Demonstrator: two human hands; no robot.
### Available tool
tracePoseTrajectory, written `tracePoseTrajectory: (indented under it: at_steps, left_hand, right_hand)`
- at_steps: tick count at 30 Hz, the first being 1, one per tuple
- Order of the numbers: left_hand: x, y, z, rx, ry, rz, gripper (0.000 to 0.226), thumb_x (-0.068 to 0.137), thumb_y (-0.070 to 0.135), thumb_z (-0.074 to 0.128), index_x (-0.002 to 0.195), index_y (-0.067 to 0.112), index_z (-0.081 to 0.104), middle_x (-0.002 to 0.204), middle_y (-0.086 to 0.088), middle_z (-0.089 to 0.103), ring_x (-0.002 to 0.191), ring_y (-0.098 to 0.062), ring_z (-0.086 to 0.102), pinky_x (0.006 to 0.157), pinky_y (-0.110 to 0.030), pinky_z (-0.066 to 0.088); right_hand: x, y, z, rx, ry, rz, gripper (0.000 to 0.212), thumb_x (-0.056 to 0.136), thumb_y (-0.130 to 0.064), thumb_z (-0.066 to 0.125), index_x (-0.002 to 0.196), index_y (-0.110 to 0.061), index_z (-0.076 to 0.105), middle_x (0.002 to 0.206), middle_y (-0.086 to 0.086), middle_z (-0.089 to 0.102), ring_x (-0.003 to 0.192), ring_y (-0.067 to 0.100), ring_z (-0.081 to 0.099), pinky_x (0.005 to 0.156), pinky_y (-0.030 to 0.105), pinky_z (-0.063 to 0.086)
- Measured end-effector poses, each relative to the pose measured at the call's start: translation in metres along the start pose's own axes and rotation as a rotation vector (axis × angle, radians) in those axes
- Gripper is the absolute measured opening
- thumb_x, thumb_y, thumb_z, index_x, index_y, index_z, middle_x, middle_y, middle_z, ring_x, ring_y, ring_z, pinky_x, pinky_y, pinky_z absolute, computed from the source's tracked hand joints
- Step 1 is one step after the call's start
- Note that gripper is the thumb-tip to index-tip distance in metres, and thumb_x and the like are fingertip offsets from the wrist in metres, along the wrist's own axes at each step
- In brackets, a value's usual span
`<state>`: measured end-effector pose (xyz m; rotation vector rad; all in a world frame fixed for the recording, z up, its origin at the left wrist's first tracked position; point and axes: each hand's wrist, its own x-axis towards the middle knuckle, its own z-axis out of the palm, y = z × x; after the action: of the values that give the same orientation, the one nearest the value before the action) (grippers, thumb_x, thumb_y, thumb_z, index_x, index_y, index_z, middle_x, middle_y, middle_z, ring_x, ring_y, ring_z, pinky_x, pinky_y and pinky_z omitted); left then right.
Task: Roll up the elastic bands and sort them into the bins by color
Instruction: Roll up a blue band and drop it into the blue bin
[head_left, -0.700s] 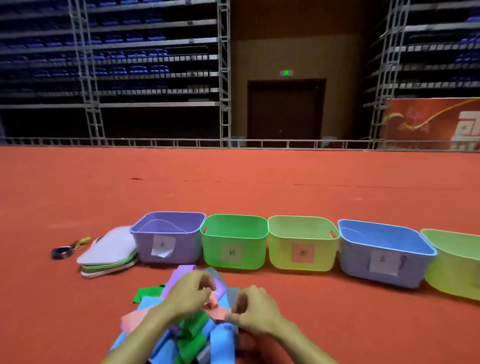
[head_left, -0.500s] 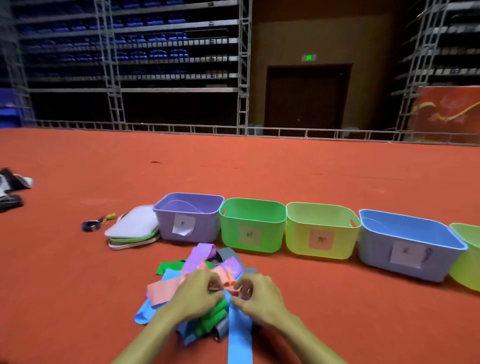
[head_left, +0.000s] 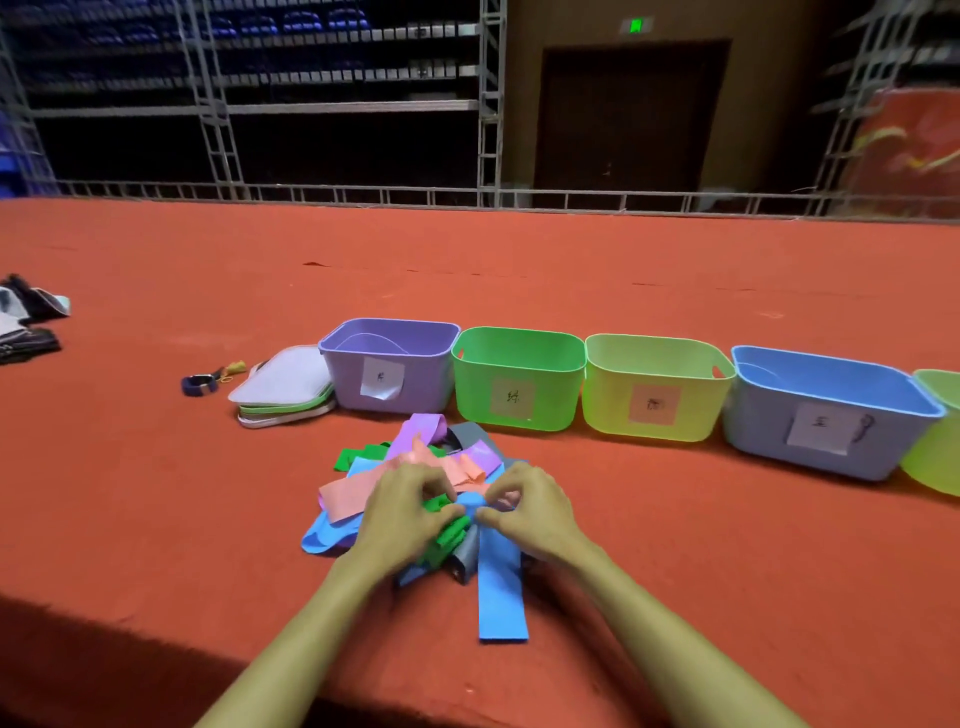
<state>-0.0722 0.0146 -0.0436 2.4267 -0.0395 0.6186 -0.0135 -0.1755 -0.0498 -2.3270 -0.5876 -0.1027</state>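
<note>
1. The left hand (head_left: 408, 512) and right hand (head_left: 535, 512) meet thumb to thumb, fingers curled, each pinching the far end of a blue band (head_left: 501, 597). How far that end is rolled is hidden behind the fingers.
2. The rest of the blue band lies flat on the red floor (head_left: 701, 561), running straight back toward the person between the two forearms.
3. Both hands sit over the pile of bands (head_left: 358, 491), a loose heap of pink, green, purple, grey and blue strips on the floor.
4. Just beyond the pile stands a row of bins, side by side and each with a paper label: purple bin (head_left: 389, 387), green bin (head_left: 519, 400), yellow-green bin (head_left: 613, 410), blue bin (head_left: 763, 426), and another yellow-green bin (head_left: 935, 441) cut off by the right edge.
5. A stack of lids (head_left: 283, 384) lies touching the purple bin's left side, with a small dark tool (head_left: 200, 384) beside it.
6. Dark clothing (head_left: 26, 322) lies well apart at the far left.
</note>
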Motion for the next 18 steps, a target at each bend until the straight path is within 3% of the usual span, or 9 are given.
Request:
tracePoseTrajectory:
  at_steps: [3, 5, 7, 11, 13, 15, 17, 18]
  left_hand:
    - [0.009, 0.008, -0.009, -0.208, -0.008, -0.037, 0.015, 0.072, 0.020, 0.089, 0.069, 0.026, 0.076, 0.067, 0.013, 0.072, 0.064, -0.006, 0.062, 0.062, -0.030, 0.049]
    - [0.018, 0.015, -0.015, -0.356, -0.016, -0.051, 0.014, 0.075, 0.012, 0.089, 0.073, 0.021, 0.079, 0.070, 0.009, 0.075, 0.063, -0.003, 0.063, 0.062, -0.022, 0.049]
    - [0.026, 0.021, -0.017, -0.536, -0.010, -0.116, 0.010, 0.077, 0.004, 0.087, 0.078, 0.010, 0.080, 0.072, 0.005, 0.076, 0.064, -0.001, 0.061, 0.064, -0.017, 0.049]
    - [0.042, 0.020, -0.028, -0.652, 0.042, -0.197, 0.006, 0.080, 0.001, 0.082, 0.083, 0.004, 0.078, 0.074, 0.001, 0.076, 0.067, -0.005, 0.062, 0.065, -0.020, 0.049]
    - [0.052, 0.013, -0.036, -0.486, -0.002, -0.151, 0.019, 0.080, -0.003, 0.081, 0.089, 0.013, 0.079, 0.083, 0.006, 0.079, 0.076, -0.002, 0.069, 0.072, -0.020, 0.050]
    - [0.061, 0.018, -0.041, -0.307, -0.110, -0.052, 0.045, 0.077, -0.005, 0.077, 0.114, 0.022, 0.074, 0.108, 0.009, 0.077, 0.103, 0.001, 0.069, 0.090, -0.022, 0.052]
    - [0.068, 0.040, -0.044, -0.381, -0.256, 0.008, 0.070, 0.072, -0.009, 0.067, 0.135, 0.021, 0.061, 0.127, 0.007, 0.070, 0.120, 0.001, 0.062, 0.100, -0.025, 0.051]
    - [0.074, 0.052, -0.044, -0.483, -0.327, 0.017, 0.076, 0.067, -0.009, 0.059, 0.139, 0.017, 0.056, 0.128, 0.005, 0.068, 0.121, -0.001, 0.062, 0.094, -0.024, 0.053]
  right_hand:
    - [0.009, -0.002, -0.007, 0.289, 0.038, 0.052, 0.007, 0.060, -0.042, 0.076, 0.059, -0.042, 0.069, 0.075, -0.013, 0.065, 0.071, 0.008, 0.059, 0.069, 0.028, 0.046]
    - [0.016, -0.007, -0.017, 0.465, 0.018, 0.056, 0.018, 0.070, -0.021, 0.082, 0.060, -0.032, 0.072, 0.064, -0.007, 0.063, 0.063, 0.008, 0.053, 0.064, 0.026, 0.042]
    - [0.023, -0.009, -0.028, 0.573, -0.016, 0.042, 0.028, 0.083, 0.005, 0.075, 0.065, -0.017, 0.071, 0.059, -0.008, 0.065, 0.060, 0.002, 0.056, 0.065, 0.019, 0.045]
    - [0.041, -0.014, -0.058, 0.640, -0.012, -0.034, 0.027, 0.088, 0.007, 0.070, 0.071, -0.014, 0.071, 0.070, -0.003, 0.070, 0.066, 0.000, 0.060, 0.071, 0.016, 0.047]
    - [0.049, -0.016, -0.072, 0.650, -0.045, -0.088, 0.023, 0.094, 0.000, 0.068, 0.076, -0.014, 0.069, 0.077, 0.005, 0.069, 0.074, 0.010, 0.060, 0.075, 0.026, 0.048]
    - [0.056, -0.019, -0.083, 0.639, -0.098, -0.135, 0.013, 0.097, -0.008, 0.066, 0.085, -0.009, 0.067, 0.083, 0.012, 0.069, 0.079, 0.018, 0.058, 0.075, 0.035, 0.048]
    - [0.062, -0.025, -0.091, 0.611, -0.155, -0.167, 0.009, 0.100, -0.009, 0.064, 0.093, -0.003, 0.067, 0.083, 0.013, 0.068, 0.077, 0.017, 0.055, 0.070, 0.032, 0.047]
    - [0.064, -0.031, -0.095, 0.587, -0.177, -0.185, 0.010, 0.101, -0.009, 0.063, 0.094, -0.003, 0.068, 0.083, 0.014, 0.069, 0.076, 0.015, 0.054, 0.068, 0.030, 0.045]
